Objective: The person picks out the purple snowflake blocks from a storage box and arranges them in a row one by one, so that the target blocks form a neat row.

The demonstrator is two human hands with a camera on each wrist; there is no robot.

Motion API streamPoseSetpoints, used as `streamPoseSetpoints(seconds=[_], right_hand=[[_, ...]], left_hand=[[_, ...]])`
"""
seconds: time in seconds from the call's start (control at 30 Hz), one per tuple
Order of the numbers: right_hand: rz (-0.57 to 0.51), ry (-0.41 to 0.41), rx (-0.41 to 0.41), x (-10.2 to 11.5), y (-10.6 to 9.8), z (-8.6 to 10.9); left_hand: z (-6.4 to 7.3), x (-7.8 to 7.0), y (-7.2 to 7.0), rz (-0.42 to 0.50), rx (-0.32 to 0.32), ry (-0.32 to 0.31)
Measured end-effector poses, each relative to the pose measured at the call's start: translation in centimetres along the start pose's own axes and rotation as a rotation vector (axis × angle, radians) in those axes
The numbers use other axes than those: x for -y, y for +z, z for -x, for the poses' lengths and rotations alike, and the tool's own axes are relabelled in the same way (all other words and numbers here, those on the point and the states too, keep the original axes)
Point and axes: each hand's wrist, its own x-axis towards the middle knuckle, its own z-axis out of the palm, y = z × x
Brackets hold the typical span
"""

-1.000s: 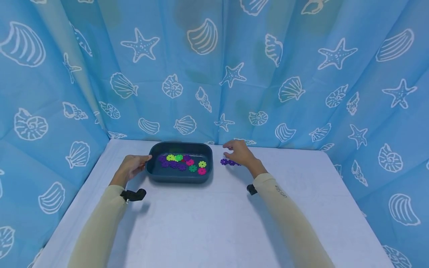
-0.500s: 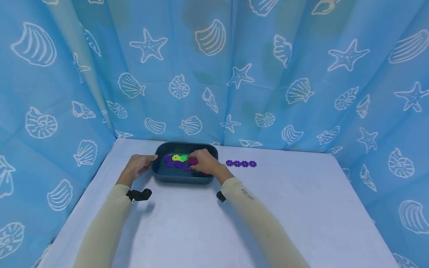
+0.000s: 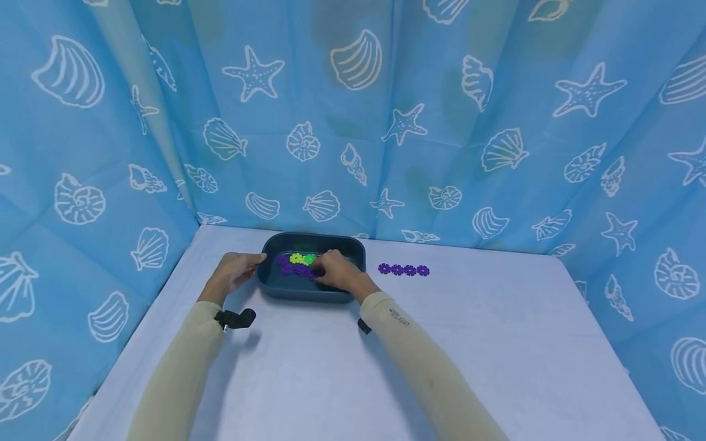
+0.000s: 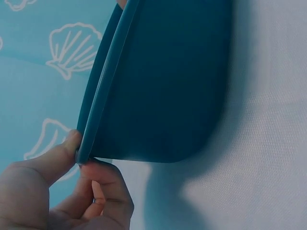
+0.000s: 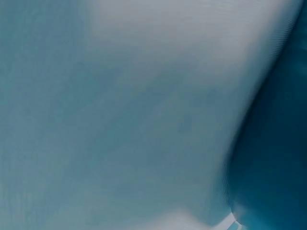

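At the left end of a dark blue plastic tray [image 3: 311, 295], my left hand [image 3: 234, 271] pinches the rim. The left wrist view shows the thumb [image 4: 60, 155] over the rim and bent fingers beneath it. My right hand [image 3: 339, 269] reaches down into the tray from the right, fingertips at the flower-shaped plastic discs. Purple discs [image 3: 298, 270], a yellow disc [image 3: 296, 258] and a green disc [image 3: 310, 260] show left of that hand. The hand hides the tray's right part, and I cannot tell whether its fingers hold a disc.
Right of the tray, several purple discs [image 3: 404, 269] lie in a straight row on the white-covered table [image 3: 441, 343]. A blue curtain [image 3: 353, 122] with white shell and starfish prints stands behind and at both sides. The right wrist view shows mostly the tray's outer wall [image 5: 273, 158] and tablecloth.
My right hand has moved left from the purple row into the tray and is lower among the discs. My left hand stays on the rim. The whole view has shifted slightly.
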Motion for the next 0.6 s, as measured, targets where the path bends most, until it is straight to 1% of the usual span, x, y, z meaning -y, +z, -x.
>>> streamPoseSetpoints(seconds=[0.17, 0.43, 0.53, 0.6], right_hand=[[0.036, -0.029, -0.001, 0.13, 0.16, -0.19], [0.219, -0.146, -0.001, 0.53, 0.31, -0.39], [0.218, -0.149, -0.022, 0.48, 0.32, -0.39], [0.163, -0.131, -0.049, 0.37, 0.25, -0.32]], left_hand=[[0.03, -0.02, -0.02, -0.003, 0.002, 0.002], [-0.10, -0.05, 0.12, 0.000, -0.011, -0.005], [0.00, -0.09, 0.11, -0.007, -0.019, -0.012], [0.05, -0.10, 0.05, -0.008, -0.020, -0.013]])
